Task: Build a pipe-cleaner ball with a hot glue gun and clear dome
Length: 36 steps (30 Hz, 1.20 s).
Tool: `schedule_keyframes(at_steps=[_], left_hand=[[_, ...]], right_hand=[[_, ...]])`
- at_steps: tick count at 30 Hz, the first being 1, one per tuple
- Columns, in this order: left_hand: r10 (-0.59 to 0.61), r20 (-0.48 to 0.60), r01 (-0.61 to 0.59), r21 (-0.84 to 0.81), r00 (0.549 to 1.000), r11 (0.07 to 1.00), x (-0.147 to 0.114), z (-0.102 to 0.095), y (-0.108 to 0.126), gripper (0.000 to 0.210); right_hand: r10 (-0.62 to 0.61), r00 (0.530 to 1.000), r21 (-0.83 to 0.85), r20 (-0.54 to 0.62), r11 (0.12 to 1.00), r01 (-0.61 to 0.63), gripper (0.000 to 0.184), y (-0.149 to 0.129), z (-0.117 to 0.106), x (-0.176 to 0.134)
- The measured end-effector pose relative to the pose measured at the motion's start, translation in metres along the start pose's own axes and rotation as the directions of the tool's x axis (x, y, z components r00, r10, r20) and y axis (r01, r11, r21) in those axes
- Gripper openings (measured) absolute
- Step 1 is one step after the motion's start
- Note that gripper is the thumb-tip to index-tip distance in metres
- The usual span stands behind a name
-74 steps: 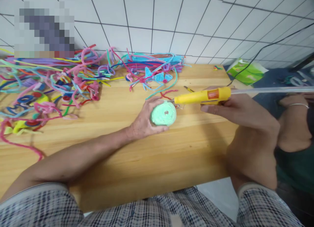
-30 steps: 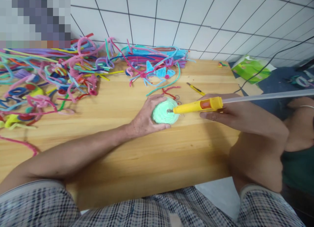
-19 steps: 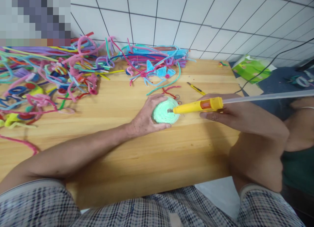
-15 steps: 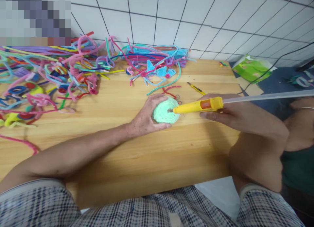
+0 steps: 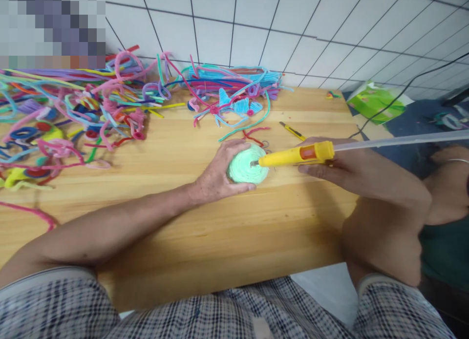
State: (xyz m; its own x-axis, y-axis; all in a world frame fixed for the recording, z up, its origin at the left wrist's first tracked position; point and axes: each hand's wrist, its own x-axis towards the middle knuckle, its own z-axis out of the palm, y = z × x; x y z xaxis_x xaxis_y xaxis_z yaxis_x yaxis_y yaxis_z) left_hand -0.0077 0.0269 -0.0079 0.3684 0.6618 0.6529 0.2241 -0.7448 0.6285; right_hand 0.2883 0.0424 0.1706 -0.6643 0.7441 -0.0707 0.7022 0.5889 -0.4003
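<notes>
My left hand (image 5: 216,175) is wrapped round the side of a mint-green coil of pipe cleaner (image 5: 244,170), its round top facing up. In my right hand (image 5: 348,170) is a yellow hot glue gun (image 5: 286,157), with a long translucent glue stick (image 5: 395,139) running out of its back end to the right. The gun's metal nozzle points left at the middle of the coil's top; whether it touches cannot be told. My right fingers are partly hidden behind the gun.
Tangled coloured pipe cleaners (image 5: 69,114) cover the table's left side. A blue and pink bundle (image 5: 238,77) lies by the tiled wall. Near the gun are a yellow utility knife (image 5: 292,131) and red pipe cleaner pieces (image 5: 256,134). Another person's arm (image 5: 449,182) is at far right, beyond a green packet (image 5: 377,102).
The black cord at the right has shifted slightly. Both hands, the coil and the glue gun stay almost in place.
</notes>
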Motion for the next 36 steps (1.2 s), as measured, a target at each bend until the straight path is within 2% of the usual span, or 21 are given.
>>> schedule_keyframes(at_steps=[5,16,25,36], left_hand=[[-0.007,-0.001,0.007,0.011,1.0,1.0,-0.0014,0.0007,-0.0005,0.098],[-0.008,0.011,0.008,0.015,1.0,1.0,0.0002,-0.0012,0.0003,0.098],[-0.012,0.004,0.012,0.014,1.0,1.0,-0.0005,0.0003,-0.001,0.099],[-0.019,-0.006,0.019,0.01,1.0,1.0,-0.001,0.0015,-0.0007,0.097]], right_hand=[[-0.023,1.0,0.003,0.009,1.0,0.023,0.053,0.001,0.0007,-0.0007],[0.007,1.0,-0.047,0.021,0.999,-0.006,0.052,-0.0001,0.0005,-0.0016],[0.044,0.999,-0.089,0.009,0.995,-0.043,0.059,0.0025,0.0019,-0.0025],[0.022,1.0,-0.051,0.001,0.998,-0.022,0.049,-0.0023,-0.0019,-0.0024]])
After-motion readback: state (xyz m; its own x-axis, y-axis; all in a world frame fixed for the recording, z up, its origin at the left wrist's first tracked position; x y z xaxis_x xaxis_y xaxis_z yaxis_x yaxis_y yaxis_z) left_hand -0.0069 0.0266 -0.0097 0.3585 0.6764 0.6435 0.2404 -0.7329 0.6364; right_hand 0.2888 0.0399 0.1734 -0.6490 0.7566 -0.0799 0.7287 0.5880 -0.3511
